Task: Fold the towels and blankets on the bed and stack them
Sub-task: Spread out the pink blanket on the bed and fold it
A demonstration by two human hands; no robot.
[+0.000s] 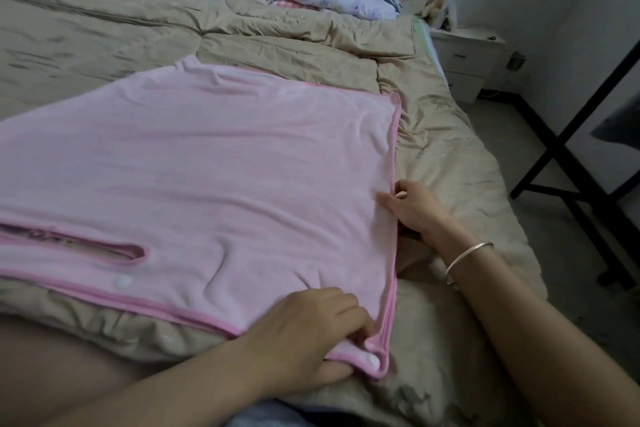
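Midway through folding the pink towel (207,166): lies spread on the tan quilt (277,31), reaching leftward and away from both hands, seemingly already doubled, judging by the layered hem. Pinches the near corner with the left hand (311,333), thumb tucked under, fingers curled over the top. Takes the same edge just beyond the left with the right hand (415,208), fingers curled around the pink hem, thumb resting on the cloth, silver bangle (467,260) at that wrist. Probably squaring the edge before another fold. Calls next for lifting this held edge and carrying it across to the left to meet the far side, layers kept aligned. No stack visible near either hand yet.
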